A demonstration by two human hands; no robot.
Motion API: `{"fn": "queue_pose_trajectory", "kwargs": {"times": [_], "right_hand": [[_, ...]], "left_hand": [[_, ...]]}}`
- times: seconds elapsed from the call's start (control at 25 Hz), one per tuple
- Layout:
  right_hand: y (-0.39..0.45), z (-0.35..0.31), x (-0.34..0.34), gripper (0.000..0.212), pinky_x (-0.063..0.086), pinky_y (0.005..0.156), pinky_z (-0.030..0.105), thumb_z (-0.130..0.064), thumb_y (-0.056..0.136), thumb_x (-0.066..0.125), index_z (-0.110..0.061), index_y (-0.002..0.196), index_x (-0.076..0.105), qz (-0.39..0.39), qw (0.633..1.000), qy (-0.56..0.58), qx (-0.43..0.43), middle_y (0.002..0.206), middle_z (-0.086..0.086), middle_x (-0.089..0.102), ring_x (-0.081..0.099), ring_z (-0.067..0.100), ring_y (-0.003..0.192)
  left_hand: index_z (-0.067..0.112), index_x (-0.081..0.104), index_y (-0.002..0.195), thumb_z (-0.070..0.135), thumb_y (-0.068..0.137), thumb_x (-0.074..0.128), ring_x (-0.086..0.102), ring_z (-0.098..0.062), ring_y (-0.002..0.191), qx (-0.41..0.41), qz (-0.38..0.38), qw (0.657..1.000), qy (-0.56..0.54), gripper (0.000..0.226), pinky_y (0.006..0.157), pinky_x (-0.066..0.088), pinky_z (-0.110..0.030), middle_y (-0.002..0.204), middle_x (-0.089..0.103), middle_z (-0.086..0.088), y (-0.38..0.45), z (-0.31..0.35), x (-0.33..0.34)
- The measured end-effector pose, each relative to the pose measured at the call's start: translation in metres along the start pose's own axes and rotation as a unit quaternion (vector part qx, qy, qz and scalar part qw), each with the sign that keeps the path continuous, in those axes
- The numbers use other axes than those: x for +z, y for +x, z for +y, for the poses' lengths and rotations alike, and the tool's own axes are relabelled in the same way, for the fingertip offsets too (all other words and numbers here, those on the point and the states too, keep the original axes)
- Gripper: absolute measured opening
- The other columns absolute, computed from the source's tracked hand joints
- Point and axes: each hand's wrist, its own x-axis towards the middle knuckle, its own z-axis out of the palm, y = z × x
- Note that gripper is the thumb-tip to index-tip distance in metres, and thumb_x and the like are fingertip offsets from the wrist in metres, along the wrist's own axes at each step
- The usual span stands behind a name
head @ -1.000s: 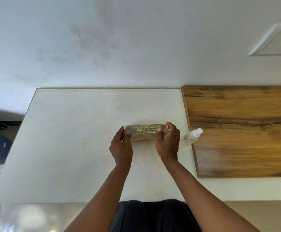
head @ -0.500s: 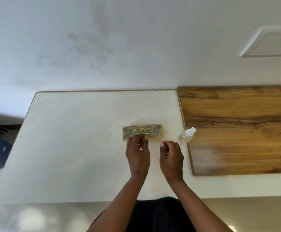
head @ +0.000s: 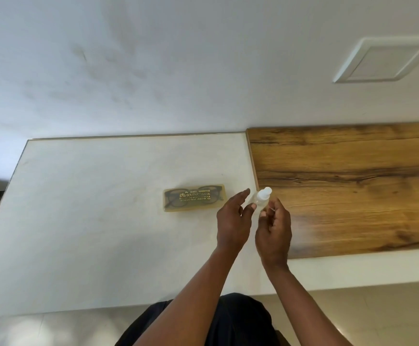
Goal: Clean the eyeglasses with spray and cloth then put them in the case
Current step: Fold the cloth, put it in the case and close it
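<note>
A translucent yellowish eyeglass case point(head: 194, 198) lies flat and closed on the white desk point(head: 91, 221), gold lettering printed on its lid, and dark-framed eyeglasses point(head: 178, 199) show through it from inside. To its right, at the seam where the white surface meets a wood-grain panel point(head: 348, 186), stands a small clear spray bottle point(head: 260, 199) with a white cap. Both hands are at the bottle. The left hand point(head: 232, 221) has its fingers extended and loosely spread, its thumb near the bottle's lower body; whether it touches is unclear. The right hand point(head: 273, 229) has its fingers curled in beside the bottle, but whether they actually grip it cannot be told. A white square wall plate point(head: 383, 61) sits on the wall above
</note>
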Motion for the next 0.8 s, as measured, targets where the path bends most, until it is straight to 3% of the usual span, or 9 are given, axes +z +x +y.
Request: {"fn": "queue_pose_trajectory", "kwargs": {"times": [0.16,0.32,0.52,0.68,0.8], "right_hand": [[0.008,0.000,0.001,0.038,0.039,0.082,0.016,-0.004,0.091,0.049,0.000,0.129,0.047,-0.030,0.999,-0.001,-0.041,0.119,0.018,0.057,0.053,0.022,0.109],[0.015,-0.006,0.007,0.040,0.041,0.081,0.018,-0.003,0.091,0.049,-0.003,0.131,0.046,-0.051,0.997,-0.006,-0.057,0.116,0.017,0.057,0.052,0.018,0.105],[0.023,-0.018,0.022,0.040,0.042,0.084,0.026,-0.003,0.091,0.050,-0.003,0.131,0.046,-0.089,0.993,-0.002,-0.074,0.114,0.019,0.056,0.055,0.026,0.105],[0.025,-0.022,0.030,0.039,0.041,0.086,0.025,-0.003,0.091,0.049,-0.003,0.131,0.047,-0.107,0.991,-0.004,-0.081,0.114,0.019,0.057,0.055,0.027,0.106],[0.025,-0.025,0.032,0.039,0.041,0.086,0.026,-0.002,0.091,0.049,-0.002,0.130,0.047,-0.114,0.990,-0.001,-0.077,0.114,0.019,0.057,0.054,0.027,0.105]], "left_hand": [[0.014,0.059,0.124,0.012,0.088,0.060,0.058,-0.001,0.100,0.008,-0.002,1.000,0.007,0.035,0.081,0.037,0.003,0.120,0.065,-0.002,0.003,-0.001,0.001],[0.012,0.059,0.123,0.011,0.088,0.060,0.060,-0.005,0.101,0.013,0.021,1.000,0.009,0.035,0.085,0.040,-0.006,0.119,0.066,-0.004,0.008,0.003,-0.004],[0.011,0.059,0.123,0.010,0.089,0.059,0.059,-0.007,0.098,0.002,0.061,0.998,0.023,0.034,0.082,0.039,-0.007,0.116,0.067,-0.007,0.018,0.004,-0.016],[0.011,0.059,0.123,0.008,0.090,0.057,0.055,-0.001,0.093,-0.003,0.076,0.996,0.046,0.034,0.070,0.032,0.008,0.115,0.068,-0.005,0.023,0.001,-0.024],[0.010,0.059,0.123,0.008,0.090,0.057,0.056,-0.001,0.094,-0.002,0.078,0.996,0.052,0.034,0.073,0.032,0.006,0.116,0.067,-0.005,0.023,0.001,-0.026]]}}
